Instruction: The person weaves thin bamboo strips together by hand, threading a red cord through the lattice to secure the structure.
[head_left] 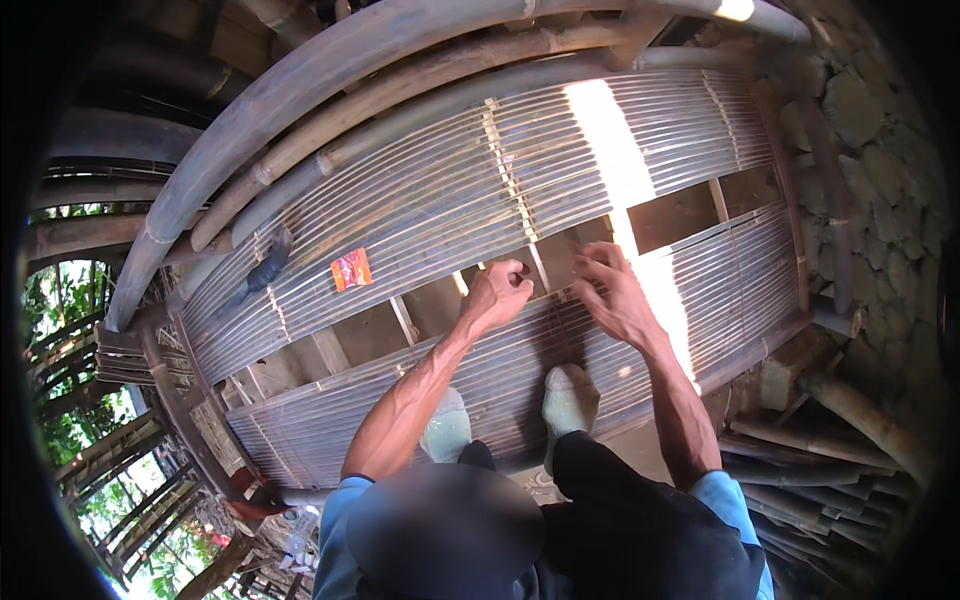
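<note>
I squat on a floor of thin bamboo slats (420, 200) with an open gap (440, 305) running across its middle. My left hand (497, 292) is closed at the near edge of the gap, pinching a slat end or tie; what it pinches is too small to tell. My right hand (610, 290) hovers beside it with fingers spread and curled over the same edge, touching the slats. Both feet in pale socks (568, 395) rest on the near slat panel (330, 420).
A small orange packet (351, 269) and a dark tool (268, 268) lie on the far slats. Thick bamboo poles (300, 90) frame the far side. A stone wall (870, 150) stands at right, loose poles (860, 415) lie below it, greenery shows at left.
</note>
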